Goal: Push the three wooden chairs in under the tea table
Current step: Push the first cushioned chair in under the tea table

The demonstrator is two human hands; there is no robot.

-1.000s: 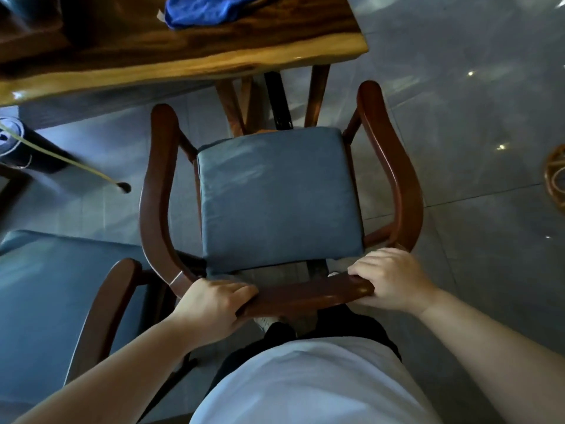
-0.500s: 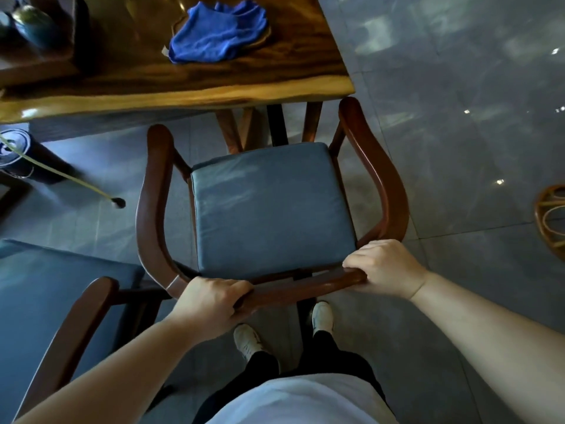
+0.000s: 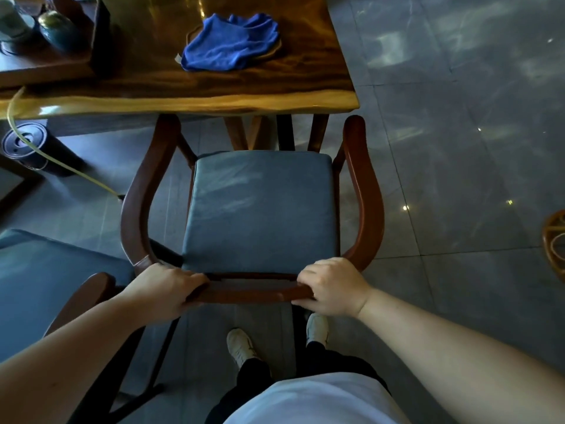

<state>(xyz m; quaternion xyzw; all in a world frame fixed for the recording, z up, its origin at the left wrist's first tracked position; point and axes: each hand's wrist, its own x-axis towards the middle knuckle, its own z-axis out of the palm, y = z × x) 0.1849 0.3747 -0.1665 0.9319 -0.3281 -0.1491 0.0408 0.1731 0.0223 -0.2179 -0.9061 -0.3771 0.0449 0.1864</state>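
Wooden chairs in view: two. The first, a round-backed armchair [image 3: 363,191] of reddish-brown wood with a square grey-blue seat cushion [image 3: 260,209], stands facing the tea table [image 3: 214,99]; only the tips of its curved arms reach the table edge, and the seat is still out on the floor. The second chair [image 3: 39,276], same wood and cushion, shows in part at lower left, just beside the first. Table: one, thick glossy slab with a pale live edge and splayed wooden legs. On it: one crumpled blue cloth [image 3: 229,47] and one dark tray [image 3: 46,65] carrying tea ware, too dim to count. Hands: two, both bare, forearms extended forward. The left hand [image 3: 168,289] is curled over the left end of the chair's back rail; the right hand [image 3: 331,286] is wrapped around the right end, knuckles up. Floor: grey polished tiles [image 3: 458,148]. Shoes: two, white [image 3: 241,347], behind the chair back.
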